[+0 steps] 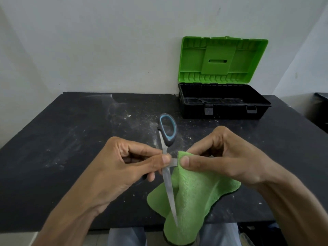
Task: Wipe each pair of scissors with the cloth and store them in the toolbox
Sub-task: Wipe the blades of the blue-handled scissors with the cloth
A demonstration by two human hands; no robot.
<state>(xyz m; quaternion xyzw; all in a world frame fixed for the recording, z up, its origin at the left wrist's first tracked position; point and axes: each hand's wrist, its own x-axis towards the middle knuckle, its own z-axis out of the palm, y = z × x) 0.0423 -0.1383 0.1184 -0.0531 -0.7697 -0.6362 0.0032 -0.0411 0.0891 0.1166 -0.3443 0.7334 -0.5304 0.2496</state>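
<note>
While the left hand point(127, 166) is pinching the scissors point(167, 176) at the pivot, just above the tabletop point(71, 139), the right hand point(221, 157) is gripping the green cloth point(195, 192) round one blade. The steel blades are standing spread apart, and the grey, blue-lined handle is pointing toward the open toolbox point(223, 110) well behind.

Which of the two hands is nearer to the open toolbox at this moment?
Right. The right hand, pinching the cloth, lies straight in front of the toolbox; the left hand, holding the scissors, lies further off to the left.
</note>
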